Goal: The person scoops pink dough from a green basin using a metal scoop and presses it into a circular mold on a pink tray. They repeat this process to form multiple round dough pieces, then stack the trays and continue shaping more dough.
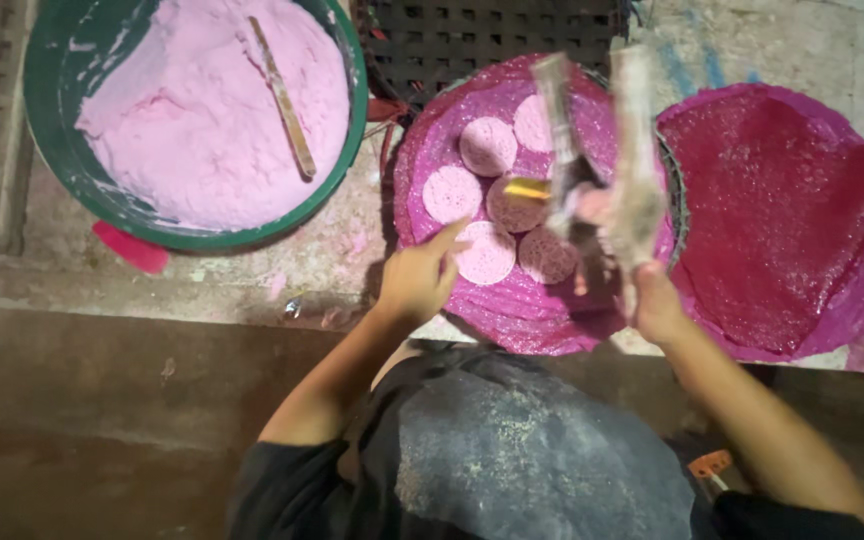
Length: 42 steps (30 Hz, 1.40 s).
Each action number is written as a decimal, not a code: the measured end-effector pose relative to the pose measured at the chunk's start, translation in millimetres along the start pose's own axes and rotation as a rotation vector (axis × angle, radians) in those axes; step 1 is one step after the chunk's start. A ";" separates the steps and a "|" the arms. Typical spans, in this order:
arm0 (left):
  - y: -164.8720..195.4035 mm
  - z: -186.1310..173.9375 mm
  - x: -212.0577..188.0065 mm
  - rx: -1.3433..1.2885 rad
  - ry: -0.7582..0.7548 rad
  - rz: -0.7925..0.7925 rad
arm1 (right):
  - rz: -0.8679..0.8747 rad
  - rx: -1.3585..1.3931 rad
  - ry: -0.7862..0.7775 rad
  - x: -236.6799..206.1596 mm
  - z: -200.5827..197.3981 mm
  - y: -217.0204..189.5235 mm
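Observation:
My left hand (414, 280) hovers over the near edge of a round tray lined with pink cloth (512, 312). Its fingertips reach a pale pink disc (485, 255) and it holds nothing. Several similar discs (487, 145) lie side by side on the cloth. My right hand (658, 305) grips the lower end of a dusty two-armed wooden tool (637, 170). The tool is blurred and raised above the tray's right half, with a small yellow piece (527, 188) at its left side.
A green basin (52, 150) of pink dough (202, 120) sits at the upper left with a wooden stick (282, 100) lying in it. A darker magenta cloth (772, 200) covers a second tray at right. A black lattice crate (472, 35) lies behind. A red scraper (130, 247) lies beside the basin.

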<state>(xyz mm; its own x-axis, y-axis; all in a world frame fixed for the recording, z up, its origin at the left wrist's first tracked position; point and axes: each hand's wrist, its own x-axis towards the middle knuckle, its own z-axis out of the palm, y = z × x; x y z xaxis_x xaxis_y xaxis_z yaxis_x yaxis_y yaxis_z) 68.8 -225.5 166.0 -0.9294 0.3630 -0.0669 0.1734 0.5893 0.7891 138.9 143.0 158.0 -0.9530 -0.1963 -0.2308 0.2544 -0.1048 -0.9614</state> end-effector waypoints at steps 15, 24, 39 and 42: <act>61.7 2.6 3.8 0.292 -0.021 0.242 | -0.086 -0.952 1.169 -111.9 -127.8 22.4; 80.8 -26.4 -29.8 0.181 0.236 0.195 | 0.094 -1.372 1.255 -115.8 -139.9 59.4; -34.9 -31.2 -76.1 0.353 0.213 -0.190 | -0.411 -0.971 0.953 -35.1 11.5 -3.1; -24.2 -39.0 -64.6 0.245 0.346 -0.015 | -0.364 -0.977 0.923 -31.9 7.7 -4.0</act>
<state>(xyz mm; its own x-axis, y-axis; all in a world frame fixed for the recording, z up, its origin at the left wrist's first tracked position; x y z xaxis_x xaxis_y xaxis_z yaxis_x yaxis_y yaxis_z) 111.9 -291.4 175.1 -0.9798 0.1141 0.1645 0.1926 0.7617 0.6186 169.6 142.1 170.4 -0.8005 0.4413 0.4055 0.1192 0.7803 -0.6139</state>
